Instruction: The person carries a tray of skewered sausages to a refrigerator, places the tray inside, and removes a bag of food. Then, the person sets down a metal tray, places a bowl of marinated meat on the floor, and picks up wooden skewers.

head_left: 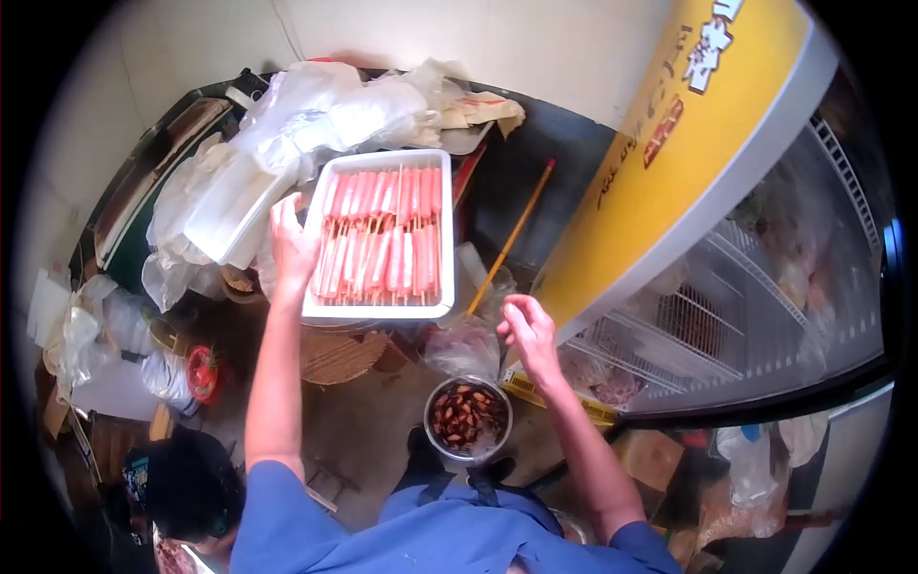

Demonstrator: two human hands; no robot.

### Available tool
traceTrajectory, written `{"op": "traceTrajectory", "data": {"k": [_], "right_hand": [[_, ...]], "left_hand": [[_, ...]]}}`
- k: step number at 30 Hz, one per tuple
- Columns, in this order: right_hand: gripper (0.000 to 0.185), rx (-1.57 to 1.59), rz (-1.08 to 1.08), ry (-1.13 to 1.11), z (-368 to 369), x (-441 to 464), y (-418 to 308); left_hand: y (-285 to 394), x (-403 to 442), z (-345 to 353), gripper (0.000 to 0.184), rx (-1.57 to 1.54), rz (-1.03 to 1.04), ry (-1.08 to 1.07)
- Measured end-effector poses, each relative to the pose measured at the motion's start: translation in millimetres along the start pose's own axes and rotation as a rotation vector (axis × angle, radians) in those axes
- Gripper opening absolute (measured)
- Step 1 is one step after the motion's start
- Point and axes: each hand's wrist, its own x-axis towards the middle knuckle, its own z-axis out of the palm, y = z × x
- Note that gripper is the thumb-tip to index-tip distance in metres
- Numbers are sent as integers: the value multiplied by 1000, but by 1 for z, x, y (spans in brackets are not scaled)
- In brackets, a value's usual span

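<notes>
A white rectangular tray (pixel 447 239) holds two rows of pink meat skewers (pixel 382 234) on thin sticks. My left hand (pixel 295 247) is at the tray's left rim, fingers apart and pointing up; whether it touches the rim is hard to tell. To the lower right of the tray, my right hand (pixel 529 335) hovers with loosely curled fingers and nothing in it. Below, near my feet, a round metal pot (pixel 469 418) contains dark liquid with brownish pieces.
A yellow-sided fridge (pixel 660 163) with wire racks stands open at right. Plastic bags (pixel 325 110) and a white tub (pixel 234 206) lie behind the tray. A yellow stick (pixel 512 239) leans nearby. Another person (pixel 186 488) is at lower left, near a red basket (pixel 202 373).
</notes>
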Motion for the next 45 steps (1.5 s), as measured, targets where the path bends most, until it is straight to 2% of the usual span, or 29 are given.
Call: {"op": "traceTrajectory", "data": {"k": [2,3,5,8,10,12,13,14,16,17,19,20,22,23,26,30,34,36,40,41,45], "right_hand": [[41,-4,45,-26,23,25,6],[44,-6,91,-42,33,38,9],[50,-32,135,-52,49,58,8],[47,51,210,-60,67,85,18],[31,181,309,-28,80,97,12],[22,240,264,-10,90,109,15],[20,292,271,34,95,112,12],[23,319,271,87,100,125,24],[32,320,157,204,107,121,11],[32,325,157,209,106,118,8],[38,-15,175,290,100,102,-11],[43,-58,200,278,96,88,-23],[42,-101,189,319,95,77,-5],[42,-97,196,322,93,68,7],[43,22,230,348,81,31,35],[43,30,272,454,61,-33,40],[43,64,349,510,38,-99,58],[43,-7,388,526,26,-128,75],[42,-14,470,574,3,-177,78],[43,-95,458,571,-4,-187,85],[45,30,446,713,-24,-218,123]], "left_hand": [[-60,11,20,52,72,-109,-103],[-68,16,21,52,65,-104,-98],[-77,23,26,48,-177,-328,-428],[-110,41,52,45,-267,-312,-525],[-140,52,79,41,-371,-339,-506],[-142,62,89,35,-634,-611,-519],[-130,62,86,36,-634,-650,-507],[-117,63,84,31,-493,-605,-488],[-101,61,72,23,-750,-686,-527],[-101,59,74,23,-748,-682,-532],[-108,52,80,18,-893,-718,-449],[-104,47,76,18,-885,-722,-452],[-83,37,64,21,-862,-588,-376],[-75,31,58,22,-747,-517,-367],[-44,4,31,22,-712,-416,-406],[-15,-48,4,20,-651,-440,-477],[1,-111,-7,22,-719,-497,-538],[10,-144,-7,21,-655,-495,-560],[43,-194,-5,23,-836,-586,-623],[40,-207,4,22,-841,-561,-626],[68,-231,18,24,-859,-544,-723]]}}
